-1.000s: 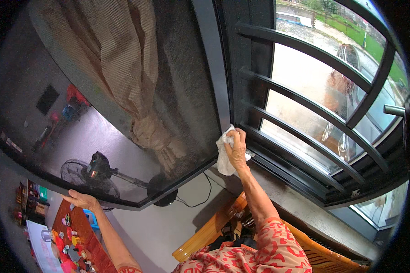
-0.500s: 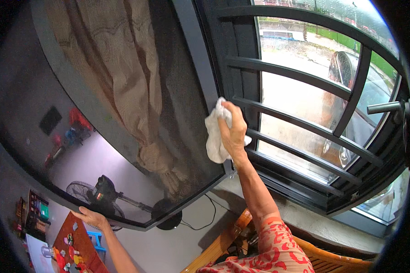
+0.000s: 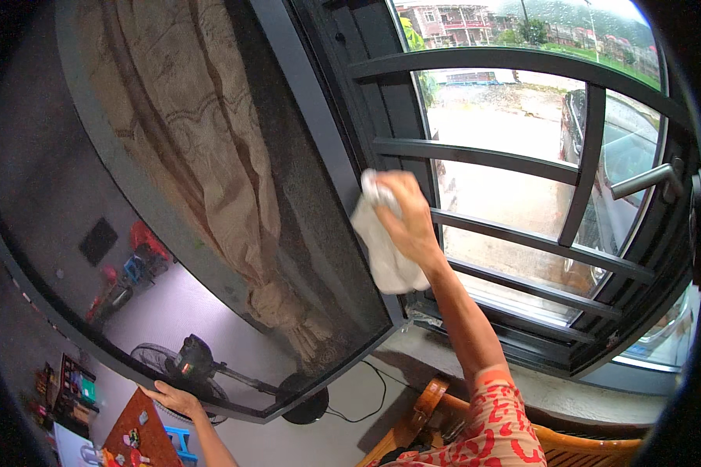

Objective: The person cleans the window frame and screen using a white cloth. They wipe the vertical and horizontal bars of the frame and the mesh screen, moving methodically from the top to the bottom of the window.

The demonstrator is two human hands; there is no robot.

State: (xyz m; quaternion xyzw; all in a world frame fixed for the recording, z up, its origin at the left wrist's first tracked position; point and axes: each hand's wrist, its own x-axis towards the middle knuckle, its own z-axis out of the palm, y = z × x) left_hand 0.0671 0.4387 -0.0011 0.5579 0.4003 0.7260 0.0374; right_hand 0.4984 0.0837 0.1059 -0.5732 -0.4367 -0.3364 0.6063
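A dark-framed mesh screen panel (image 3: 311, 101) swings inward on the left, with a knotted brown curtain (image 3: 226, 194) visible through it. My right hand (image 3: 407, 214) grips a white cloth (image 3: 389, 261) against the panel's right side bar, beside the window grille (image 3: 483, 159). The cloth hangs down below my fingers. At the lower left, my left hand (image 3: 177, 400) holds the panel's bottom edge, thumb up at the frame; some fingers are hidden behind it.
Behind the panel stands a black floor fan (image 3: 195, 358) with a cord on the floor. A wooden bench (image 3: 584, 447) is below the sill. A metal window handle (image 3: 641, 184) juts out at right. A reddish-brown table (image 3: 136, 428) with small items sits lower left.
My right hand and the cloth have slid up the panel's side bar, away from its bottom corner. The view has shifted, showing more outside above the grille. My left hand keeps its hold.
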